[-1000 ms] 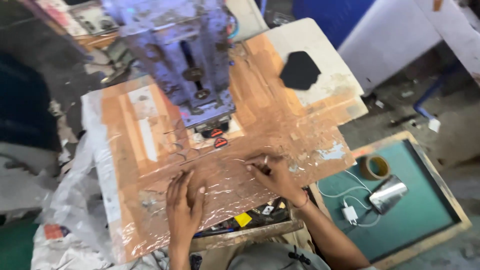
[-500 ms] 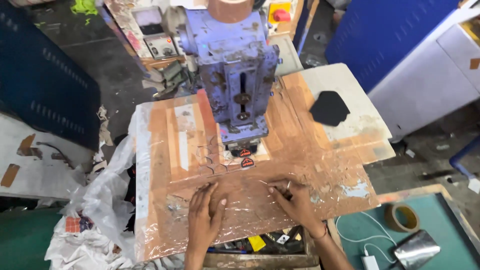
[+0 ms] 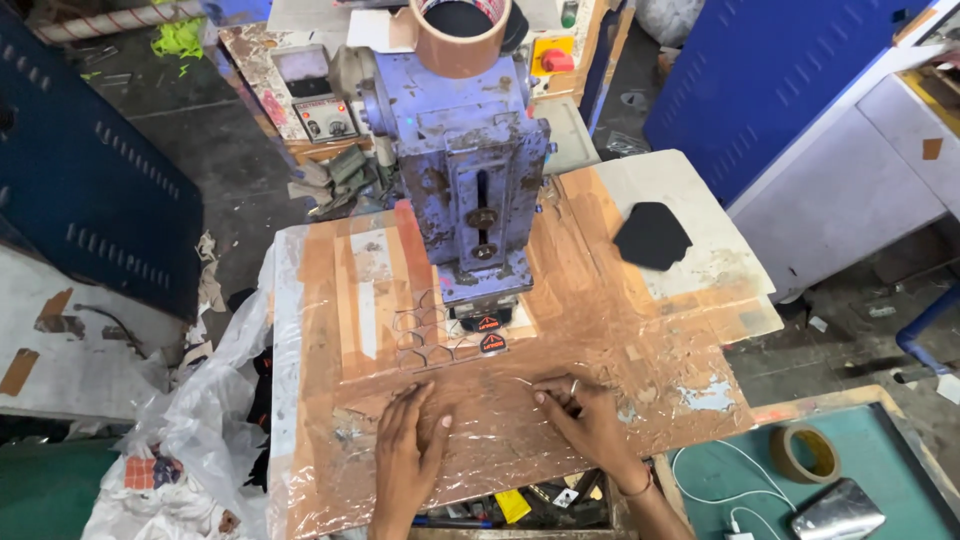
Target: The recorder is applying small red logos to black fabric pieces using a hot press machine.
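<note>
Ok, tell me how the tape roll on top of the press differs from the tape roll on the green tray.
The tape roll on the press is tall and wide-banded; the tape roll on the green tray is a slimmer ring. The first sits high on the blue press, far from both hands; the second lies low beside a white cable, nearer the right hand. Both are brown, lie flat with the hole upward, and are untouched.

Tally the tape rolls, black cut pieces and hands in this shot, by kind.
Tape rolls: 2, one on top of the press, one on the green tray
Black cut piece: 1, on the pale board
Hands: 2, left hand and right hand, both flat on the clear film
Total: 5
</note>
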